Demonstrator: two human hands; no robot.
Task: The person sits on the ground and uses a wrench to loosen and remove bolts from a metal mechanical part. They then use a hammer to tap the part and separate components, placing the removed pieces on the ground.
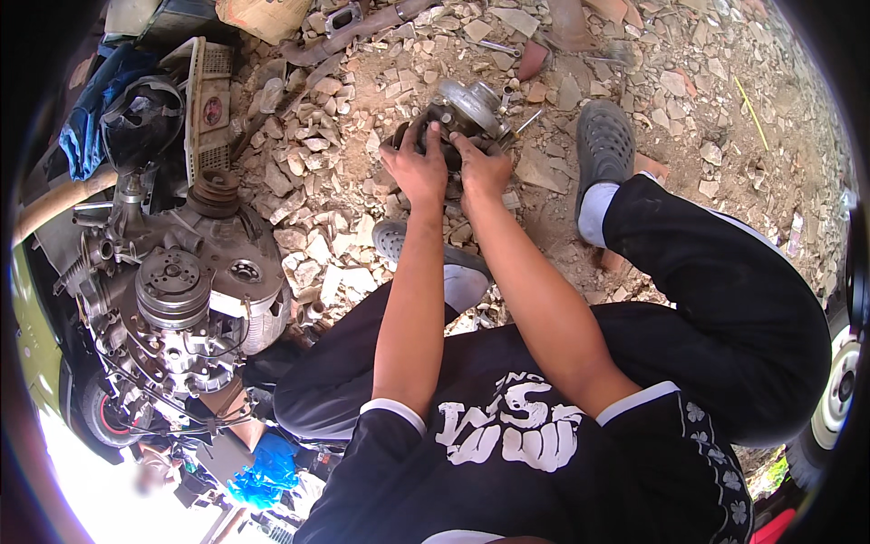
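Note:
A turbocharger (471, 105) with a silver rounded housing and a darker side rests on or just above the stony ground in front of me. My left hand (419, 170) is closed on its dark near-left side, fingers pointing away from me. Beside it, my right hand (482, 169) grips the near-right side, with its fingertips bent over the part. Both hands cover much of the dark housing. A thin metal rod (527, 121) sticks out to the right of the turbocharger; whether it belongs to it I cannot tell.
Broken stone and tile pieces (313, 195) cover the ground. To the left stands a large engine (177, 290) with pulleys and hoses, near a plastic crate (210, 109) and a blue cloth (95, 122). A rusty pipe (362, 32) lies at the far side. My shoe (605, 140) is at the right.

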